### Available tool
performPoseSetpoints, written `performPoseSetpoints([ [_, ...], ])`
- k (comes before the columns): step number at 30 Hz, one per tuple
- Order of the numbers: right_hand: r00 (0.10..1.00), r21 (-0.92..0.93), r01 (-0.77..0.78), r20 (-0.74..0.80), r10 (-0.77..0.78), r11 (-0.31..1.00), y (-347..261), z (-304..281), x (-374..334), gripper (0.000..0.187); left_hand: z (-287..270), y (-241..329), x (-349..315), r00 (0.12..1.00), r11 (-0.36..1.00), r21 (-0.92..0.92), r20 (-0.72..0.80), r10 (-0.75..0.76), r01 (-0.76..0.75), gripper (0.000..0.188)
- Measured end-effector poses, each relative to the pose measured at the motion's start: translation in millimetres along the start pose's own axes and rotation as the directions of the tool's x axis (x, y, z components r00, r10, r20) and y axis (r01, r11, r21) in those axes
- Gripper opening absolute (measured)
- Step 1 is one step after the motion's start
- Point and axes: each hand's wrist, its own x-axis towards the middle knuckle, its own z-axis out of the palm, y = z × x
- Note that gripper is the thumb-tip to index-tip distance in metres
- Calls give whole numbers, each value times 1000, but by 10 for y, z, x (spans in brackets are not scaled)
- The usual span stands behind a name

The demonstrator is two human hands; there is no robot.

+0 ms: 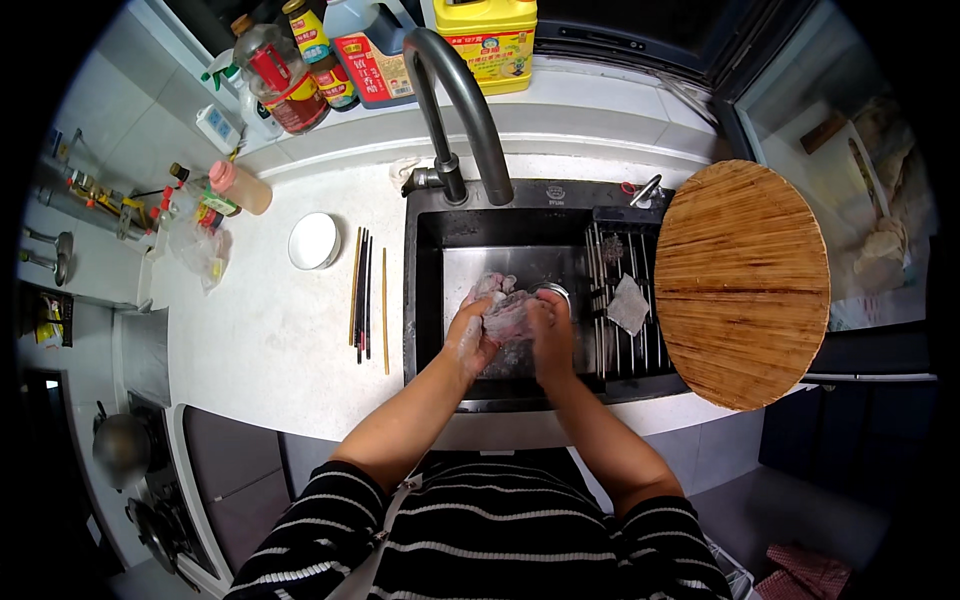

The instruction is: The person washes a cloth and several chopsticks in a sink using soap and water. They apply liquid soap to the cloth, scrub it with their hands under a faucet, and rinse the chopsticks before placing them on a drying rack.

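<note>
Over the dark sink [424, 345], a wet, crumpled pinkish-grey cloth [508, 315] is bunched between my two hands. My left hand [472, 333] grips its left side, with whitish suds on the skin. At the cloth's right side, my right hand [550, 335] is closed against it, slightly blurred. Behind the right fingers shows part of a shiny round metal rim; I cannot tell what it belongs to. The black tap [466, 110] arches over the back of the sink, and no stream of water is visible from it.
Right of the basin, a drying rack [602, 340] holds a grey cloth [628, 304] and a scouring pad [612, 249]. A round wooden board [742, 285] stands beside it. Several chopsticks [386, 310] and a white bowl [315, 241] lie on the left counter. Bottles and jugs [370, 55] line the sill.
</note>
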Motion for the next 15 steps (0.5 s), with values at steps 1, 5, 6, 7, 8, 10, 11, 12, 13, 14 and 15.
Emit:
performPoseSetpoints([
  [1, 936, -304, 338, 8, -352, 891, -21, 74, -84, 23, -43, -13, 31, 1000, 1000, -26, -12, -11, 11, 21],
  [5, 650, -415, 760, 448, -614, 501, -268, 318, -398, 17, -249, -128, 189, 977, 958, -191, 51, -208, 214, 16],
  [6, 740, -533, 654, 302, -601, 536, -213, 277, -285, 17, -153, -178, 131, 983, 977, -111, -20, -185, 182, 19],
  [7, 799, -619, 535, 149, -582, 576, -70, 241, -49, 16, -18, -205, 12, 985, 990, -27, -94, -142, 140, 22],
  [8, 828, -687, 401, -12, -560, 606, 36, 182, 123, 16, 85, -233, -43, 983, 993, 56, -156, -98, 108, 27],
  [10, 759, -540, 554, 15, -651, 634, 10, 205, 130, 15, 58, -192, -14, 976, 982, -23, -108, -188, 187, 30],
  [11, 715, -507, 630, 81, -695, 589, 19, 232, 40, 15, -23, -130, -14, 960, 958, -107, -50, -274, 268, 27],
  [12, 651, -451, 725, 201, -732, 520, -85, 317, -116, 15, -114, -100, -15, 937, 919, -190, 12, -348, 344, 25],
  [13, 592, -406, 792, 323, -739, 457, -169, 394, -276, 14, -265, -131, 45, 936, 919, -179, 96, -338, 350, 25],
  [14, 574, -380, 812, 389, -720, 442, -171, 426, -327, 14, -467, -186, 146, 929, 920, -168, 180, -325, 354, 25],
  [15, 628, -412, 769, 338, -701, 489, -41, 387, -211, 14, -485, -217, 142, 944, 937, -138, 133, -302, 320, 27],
])
